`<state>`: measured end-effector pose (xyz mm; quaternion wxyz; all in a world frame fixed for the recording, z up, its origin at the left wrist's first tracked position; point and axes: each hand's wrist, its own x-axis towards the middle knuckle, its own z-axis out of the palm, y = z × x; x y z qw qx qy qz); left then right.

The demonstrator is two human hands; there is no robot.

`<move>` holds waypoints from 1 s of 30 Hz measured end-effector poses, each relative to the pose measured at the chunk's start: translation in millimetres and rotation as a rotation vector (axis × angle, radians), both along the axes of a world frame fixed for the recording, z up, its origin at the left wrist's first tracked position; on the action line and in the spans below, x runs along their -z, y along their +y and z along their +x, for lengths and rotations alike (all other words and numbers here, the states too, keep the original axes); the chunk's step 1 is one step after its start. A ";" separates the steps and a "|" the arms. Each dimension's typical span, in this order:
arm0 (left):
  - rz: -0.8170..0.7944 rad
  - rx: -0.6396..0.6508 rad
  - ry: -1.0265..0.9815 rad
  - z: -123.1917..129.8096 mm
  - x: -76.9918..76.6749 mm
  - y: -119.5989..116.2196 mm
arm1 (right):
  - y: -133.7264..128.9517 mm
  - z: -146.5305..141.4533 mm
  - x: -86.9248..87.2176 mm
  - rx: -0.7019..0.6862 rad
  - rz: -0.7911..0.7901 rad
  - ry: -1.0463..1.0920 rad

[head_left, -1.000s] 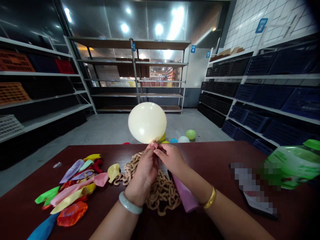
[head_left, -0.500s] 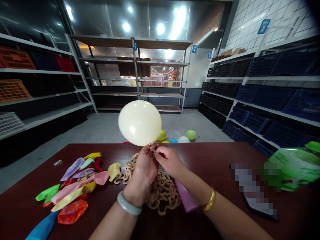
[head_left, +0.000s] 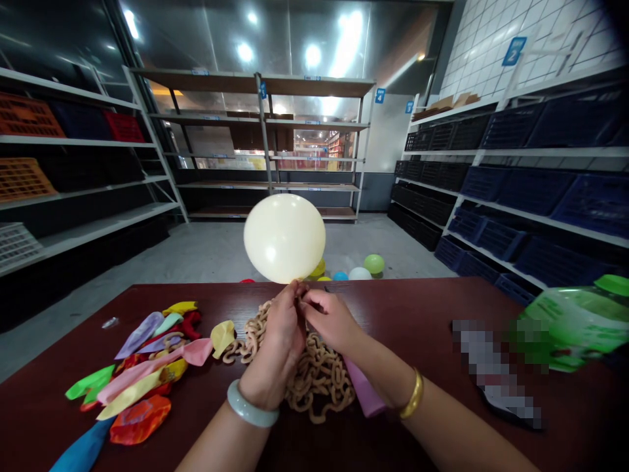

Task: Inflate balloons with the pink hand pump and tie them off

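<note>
A pale cream inflated balloon (head_left: 285,237) stands above the table's far edge, its neck down at my fingertips. My left hand (head_left: 285,321) is closed, pinching the balloon at its neck. My right hand (head_left: 330,318) is closed too, its thumb and fingers pressed together right beside the neck; what lies between them is too small and hidden to make out. Beneath both hands lies a heap of tan, curled, chain-like pieces (head_left: 319,383), partly covered by my left wrist. A pinkish-purple deflated balloon (head_left: 364,391) lies under my right forearm.
Several deflated balloons (head_left: 142,373) are piled on the left of the dark red table (head_left: 415,311). At right lie a blurred-out phone-like object (head_left: 496,377) and a green bottle (head_left: 574,324). Inflated balloons (head_left: 373,264) rest on the floor beyond; shelves (head_left: 314,187) line the room.
The cream balloon has swung slightly to the right and stands more upright above my hands. My fingers have drawn closer together at its neck, and my left hand has turned a little.
</note>
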<state>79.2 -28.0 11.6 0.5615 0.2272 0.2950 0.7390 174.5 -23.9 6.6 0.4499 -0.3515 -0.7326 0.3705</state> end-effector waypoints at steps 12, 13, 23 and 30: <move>-0.086 -0.048 -0.019 -20.2 -0.3 13.3 | -13.2 -2.0 -3.0 -0.004 0.204 -0.227; -0.092 -0.051 -0.010 -21.0 0.0 14.3 | -14.3 -2.1 -4.1 -0.009 0.206 -0.233; -0.055 0.116 0.037 -16.3 8.6 13.5 | -8.7 1.4 -2.5 0.069 0.077 -0.203; 0.012 0.221 0.170 -1.6 14.9 8.0 | 14.8 8.4 10.3 0.066 -0.376 0.217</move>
